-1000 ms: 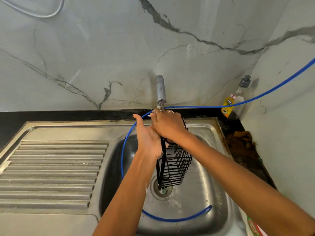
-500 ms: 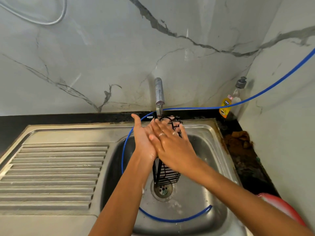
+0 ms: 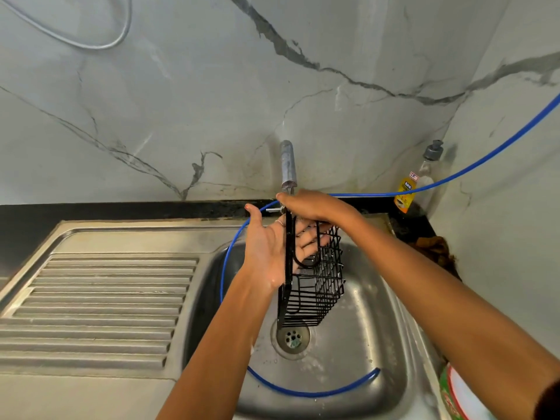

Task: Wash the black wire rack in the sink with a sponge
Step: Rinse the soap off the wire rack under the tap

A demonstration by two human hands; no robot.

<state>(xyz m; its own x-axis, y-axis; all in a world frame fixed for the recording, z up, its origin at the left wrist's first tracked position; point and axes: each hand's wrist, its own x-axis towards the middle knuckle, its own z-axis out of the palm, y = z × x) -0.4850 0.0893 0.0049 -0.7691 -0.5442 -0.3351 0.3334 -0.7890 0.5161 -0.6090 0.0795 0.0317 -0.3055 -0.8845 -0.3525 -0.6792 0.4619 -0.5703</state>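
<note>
The black wire rack (image 3: 315, 289) hangs upright over the steel sink (image 3: 363, 344), its lower end just above the drain (image 3: 293, 336). My right hand (image 3: 315, 207) grips the rack's top edge right under the tap (image 3: 288, 165). My left hand (image 3: 266, 250) lies flat and wet against the rack's left side, palm toward the camera, with straight fingers behind the wires. Whether water is running from the tap cannot be told.
A blue hose (image 3: 303, 392) loops through the basin and runs off to the upper right. The ribbed drainboard (image 3: 106, 298) lies to the left. A soap bottle (image 3: 407, 189) and a brown cloth (image 3: 436, 247) sit in the right corner. A red-rimmed item (image 3: 454, 395) is at the lower right.
My right hand has left the rack's front and gone up to its top edge. The rack has turned, its basket now facing right, and my left palm shows.
</note>
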